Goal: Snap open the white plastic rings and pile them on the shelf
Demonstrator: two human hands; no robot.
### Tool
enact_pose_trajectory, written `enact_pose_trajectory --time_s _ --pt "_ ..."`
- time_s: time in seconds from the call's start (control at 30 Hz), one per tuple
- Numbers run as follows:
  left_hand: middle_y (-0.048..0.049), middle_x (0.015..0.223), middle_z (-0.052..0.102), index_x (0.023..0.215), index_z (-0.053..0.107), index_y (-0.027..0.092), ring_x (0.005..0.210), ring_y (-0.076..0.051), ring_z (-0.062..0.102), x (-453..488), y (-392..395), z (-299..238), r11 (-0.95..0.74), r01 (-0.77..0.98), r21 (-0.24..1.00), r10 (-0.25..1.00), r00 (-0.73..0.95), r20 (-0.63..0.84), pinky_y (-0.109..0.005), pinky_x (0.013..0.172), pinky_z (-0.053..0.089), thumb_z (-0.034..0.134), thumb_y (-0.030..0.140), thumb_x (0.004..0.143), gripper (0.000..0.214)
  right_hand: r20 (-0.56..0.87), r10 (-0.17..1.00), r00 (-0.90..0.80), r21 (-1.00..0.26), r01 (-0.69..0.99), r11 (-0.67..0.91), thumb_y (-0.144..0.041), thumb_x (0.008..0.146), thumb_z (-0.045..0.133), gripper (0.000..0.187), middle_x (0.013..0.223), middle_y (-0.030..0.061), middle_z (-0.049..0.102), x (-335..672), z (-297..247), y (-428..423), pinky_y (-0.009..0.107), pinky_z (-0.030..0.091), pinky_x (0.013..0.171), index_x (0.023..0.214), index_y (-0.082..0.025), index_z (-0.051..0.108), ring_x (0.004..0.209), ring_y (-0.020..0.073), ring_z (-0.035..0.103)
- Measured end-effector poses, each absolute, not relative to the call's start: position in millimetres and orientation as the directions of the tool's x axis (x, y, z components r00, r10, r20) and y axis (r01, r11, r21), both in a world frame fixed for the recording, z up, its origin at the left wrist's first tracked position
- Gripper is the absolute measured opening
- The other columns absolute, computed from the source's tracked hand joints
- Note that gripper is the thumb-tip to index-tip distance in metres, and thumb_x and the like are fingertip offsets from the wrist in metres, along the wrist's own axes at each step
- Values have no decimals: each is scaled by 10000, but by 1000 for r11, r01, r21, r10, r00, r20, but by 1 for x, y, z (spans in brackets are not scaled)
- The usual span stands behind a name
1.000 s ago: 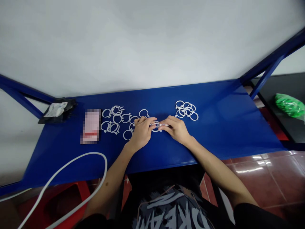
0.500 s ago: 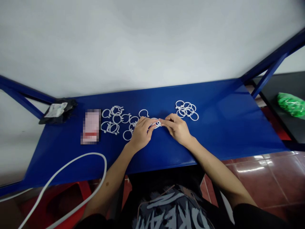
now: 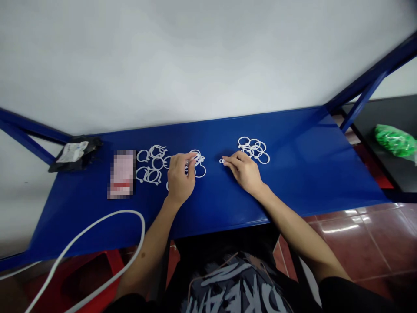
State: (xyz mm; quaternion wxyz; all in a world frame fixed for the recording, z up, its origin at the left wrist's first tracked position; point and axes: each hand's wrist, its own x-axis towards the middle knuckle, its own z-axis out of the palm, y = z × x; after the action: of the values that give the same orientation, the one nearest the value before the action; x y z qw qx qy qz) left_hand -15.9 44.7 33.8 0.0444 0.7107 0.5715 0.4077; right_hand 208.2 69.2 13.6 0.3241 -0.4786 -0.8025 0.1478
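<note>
Your left hand (image 3: 180, 177) rests among the loose white rings (image 3: 153, 164) on the left of the blue worktop (image 3: 302, 174), its fingertips pinching one ring (image 3: 198, 166) at the near edge of that scatter. Your right hand (image 3: 245, 170) lies flat-ish on the worktop, index and thumb closed on a small white piece (image 3: 222, 161); it is too small to say just what it is. The two hands are apart, with bare blue between them.

Beyond your right hand sits a tighter cluster of rings (image 3: 253, 148), near your knuckles but not touching them. To the far left lie a blurred pink card (image 3: 122, 174) and a dark packet (image 3: 75, 151); a white cable (image 3: 97, 243) loops off the front edge, and a green bag (image 3: 395, 140) sits on the dark shelf to the right.

As a judgement: lift only the one ring, since its neighbours overlap and may drag along. Keep the pinch on the rim, not across the opening, so the ring does not flex or spring away. Hold the small piece low over the worktop, because it would slide easily on this glossy surface. Bring the hands together over the bare patch, well clear of both groups.
</note>
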Motion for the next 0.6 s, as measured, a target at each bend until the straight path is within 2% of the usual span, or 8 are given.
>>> enact_pose_trajectory --time_s 0.13,0.23,0.3,0.43,0.6 --pt "-83 1008 675 1000 672 225 996 -288 544 -19 45 28 -223 897 382 885 22 466 -485 880 420 579 244 954 106 366 878 -309 -678 557 479 -298 1003 558 220 990 75 723 209 16 71 342 567 793 1083 -203 740 879 188 693" --pt "-81 1126 693 959 707 241 1078 -344 498 -13 43 26 -181 929 323 881 7 474 -543 897 359 620 283 934 100 356 877 -323 -744 470 475 -286 982 594 172 975 59 744 205 19 70 332 565 801 1029 -208 740 871 179 707" --pt "-68 1166 701 964 717 247 1092 -341 498 -7 40 27 -213 917 336 874 25 485 -535 900 352 630 303 934 108 348 879 -326 -783 414 464 -291 960 632 139 955 50 754 203 21 68 307 557 755 986 -203 737 831 166 705" --pt "-26 1042 744 1015 703 250 981 -245 580 2 35 32 -386 810 442 874 167 457 -438 881 397 611 313 962 123 326 891 -317 -827 361 431 -328 929 676 153 884 37 753 201 22 67 260 518 641 953 -186 728 707 134 669" --pt "-5 943 755 985 676 227 916 -203 600 6 33 31 -446 734 512 868 215 447 -389 862 430 566 269 991 118 317 860 -399 -835 312 453 -358 947 651 186 862 25 749 203 20 66 242 505 634 980 -191 728 676 115 651"
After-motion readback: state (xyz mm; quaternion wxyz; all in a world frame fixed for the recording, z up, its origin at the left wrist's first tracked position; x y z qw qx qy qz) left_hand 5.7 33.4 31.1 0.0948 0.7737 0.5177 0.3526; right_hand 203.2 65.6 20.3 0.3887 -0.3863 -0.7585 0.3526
